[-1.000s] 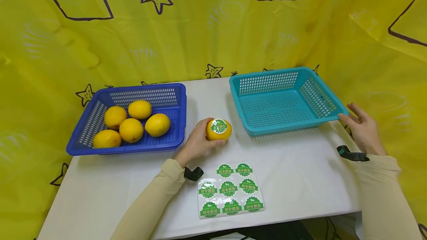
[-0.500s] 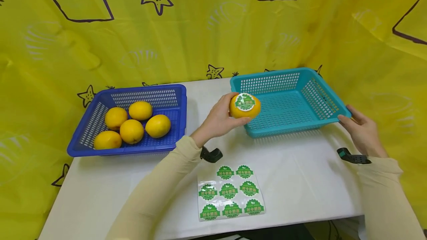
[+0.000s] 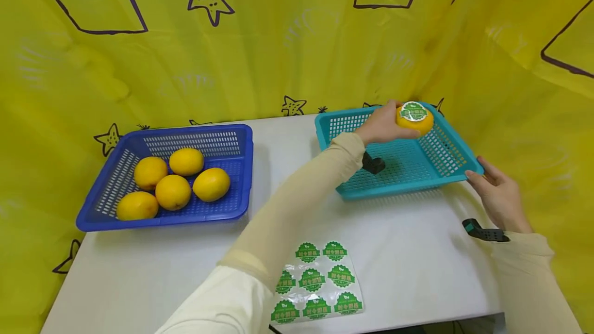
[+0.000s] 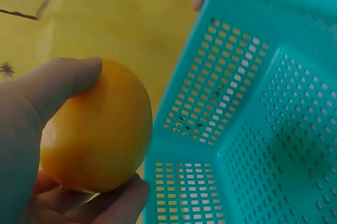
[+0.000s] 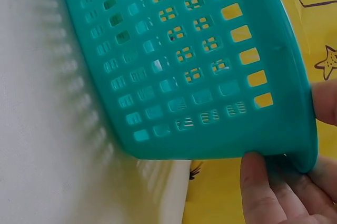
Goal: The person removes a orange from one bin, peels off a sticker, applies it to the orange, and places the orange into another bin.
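Note:
My left hand (image 3: 381,123) grips a yellow-orange fruit (image 3: 421,129) with a round green-and-white sticker (image 3: 413,111) on its upper side. In the head view the fruit overlaps the far right corner of the teal plastic basket (image 3: 394,190). The left wrist view shows thumb and fingers curled round the fruit (image 4: 105,129), with the basket's corner right alongside. My right hand (image 3: 503,197) pinches the basket's near right corner; in the right wrist view its thumb lies at the rim and its fingers (image 5: 258,190) are beneath. The basket's bare floor shows past the left forearm.
At left stands a blue basket (image 3: 162,224) holding several similar fruits (image 3: 173,192). A sheet of green round stickers (image 3: 320,282) lies near the front edge of the white-covered table (image 3: 417,272), partly behind the left sleeve. A yellow patterned curtain (image 3: 260,50) hangs behind and beside the table.
The left hand has carried the stickered fruit from the table's middle rightward and away, up to the teal basket's far right corner. The right hand keeps its hold on the basket's corner.

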`<state>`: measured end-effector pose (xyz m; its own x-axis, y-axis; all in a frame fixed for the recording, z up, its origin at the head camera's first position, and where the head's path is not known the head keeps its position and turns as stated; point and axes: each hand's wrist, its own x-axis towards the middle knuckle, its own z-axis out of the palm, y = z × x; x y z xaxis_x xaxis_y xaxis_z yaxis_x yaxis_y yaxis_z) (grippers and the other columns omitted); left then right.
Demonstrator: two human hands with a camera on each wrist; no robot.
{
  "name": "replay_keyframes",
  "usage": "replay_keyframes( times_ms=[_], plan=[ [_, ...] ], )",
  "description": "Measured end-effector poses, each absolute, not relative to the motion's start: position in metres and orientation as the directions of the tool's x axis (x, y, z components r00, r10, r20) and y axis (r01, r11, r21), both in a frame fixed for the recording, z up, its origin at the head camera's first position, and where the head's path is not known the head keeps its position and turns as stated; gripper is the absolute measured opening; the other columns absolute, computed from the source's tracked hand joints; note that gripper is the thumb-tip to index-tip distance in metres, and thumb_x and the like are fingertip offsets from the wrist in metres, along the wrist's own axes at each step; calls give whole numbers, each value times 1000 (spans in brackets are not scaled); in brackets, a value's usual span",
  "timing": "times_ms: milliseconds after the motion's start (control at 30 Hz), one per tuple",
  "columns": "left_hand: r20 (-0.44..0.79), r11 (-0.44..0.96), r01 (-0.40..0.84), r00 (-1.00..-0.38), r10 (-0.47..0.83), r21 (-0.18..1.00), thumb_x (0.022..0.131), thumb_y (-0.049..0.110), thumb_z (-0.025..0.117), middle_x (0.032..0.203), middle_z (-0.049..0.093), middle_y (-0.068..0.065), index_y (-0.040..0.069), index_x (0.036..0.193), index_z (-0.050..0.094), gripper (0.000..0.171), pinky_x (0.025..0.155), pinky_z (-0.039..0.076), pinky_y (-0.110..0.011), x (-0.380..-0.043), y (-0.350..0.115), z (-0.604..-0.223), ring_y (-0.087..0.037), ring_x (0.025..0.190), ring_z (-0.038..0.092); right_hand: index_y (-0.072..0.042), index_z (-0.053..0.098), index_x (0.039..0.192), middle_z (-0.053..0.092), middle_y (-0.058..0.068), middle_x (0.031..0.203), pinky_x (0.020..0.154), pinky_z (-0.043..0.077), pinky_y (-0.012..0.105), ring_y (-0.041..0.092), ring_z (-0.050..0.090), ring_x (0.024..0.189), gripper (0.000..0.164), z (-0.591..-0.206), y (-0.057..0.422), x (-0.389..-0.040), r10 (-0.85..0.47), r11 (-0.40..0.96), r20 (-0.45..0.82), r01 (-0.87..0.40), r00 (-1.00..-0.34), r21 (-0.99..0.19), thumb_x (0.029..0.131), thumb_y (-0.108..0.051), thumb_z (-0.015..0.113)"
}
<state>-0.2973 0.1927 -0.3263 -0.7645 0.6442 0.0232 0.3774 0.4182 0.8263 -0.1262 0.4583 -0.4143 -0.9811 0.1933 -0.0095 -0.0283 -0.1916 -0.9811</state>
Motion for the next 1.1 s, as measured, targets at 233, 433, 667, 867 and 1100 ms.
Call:
replay_keyframes(
  times_ms=[233, 433, 667, 867, 1100],
  plan=[
    [-100, 684, 419, -807, 582, 597, 82, 46, 74, 118, 54, 4, 10, 145, 35, 82, 79, 45, -20, -311, 247, -342, -9, 98, 55, -4, 13, 154, 15, 10, 159, 88, 43, 14, -5, 57, 106, 72, -418, 453, -118, 212, -144, 2, -33, -977, -989, 98, -2, 57],
    [-143, 821, 423, -851, 505, 383, 83, 47, 72, 105, 57, 5, 15, 128, 53, 59, 72, 48, -20, -305, 271, -360, -8, 86, 56, -1, 11, 154, 12, 12, 160, 88, 44, 17, -2, 57, 108, 72, -419, 453, -114, 215, -180, 15, -55, -977, -982, 97, 2, 55],
    [-180, 909, 350, -902, 392, 227, 80, 49, 74, 114, 52, 0, 17, 134, 53, 66, 73, 49, -21, -313, 284, -380, -11, 90, 53, 0, 12, 153, 14, 15, 158, 89, 44, 19, -1, 58, 108, 72, -425, 452, -116, 228, -177, -6, -35, -974, -984, 97, 2, 57],
    [-206, 918, 321, -906, 369, 234, 79, 46, 78, 114, 50, -1, 16, 136, 51, 70, 72, 51, -21, -323, 288, -378, -11, 89, 55, 0, 11, 153, 10, 16, 159, 90, 43, 19, -1, 58, 109, 72, -422, 451, -124, 226, -175, 11, -52, -974, -983, 97, 2, 56],
    [-262, 906, 369, -871, 415, 208, 83, 53, 71, 119, 51, -1, 18, 135, 55, 64, 80, 48, -20, -324, 291, -380, -12, 101, 49, 2, 11, 153, 12, 20, 158, 90, 44, 19, 0, 57, 110, 71, -420, 457, -127, 228, -141, 11, -44, -974, -989, 97, 3, 55]
  ],
)
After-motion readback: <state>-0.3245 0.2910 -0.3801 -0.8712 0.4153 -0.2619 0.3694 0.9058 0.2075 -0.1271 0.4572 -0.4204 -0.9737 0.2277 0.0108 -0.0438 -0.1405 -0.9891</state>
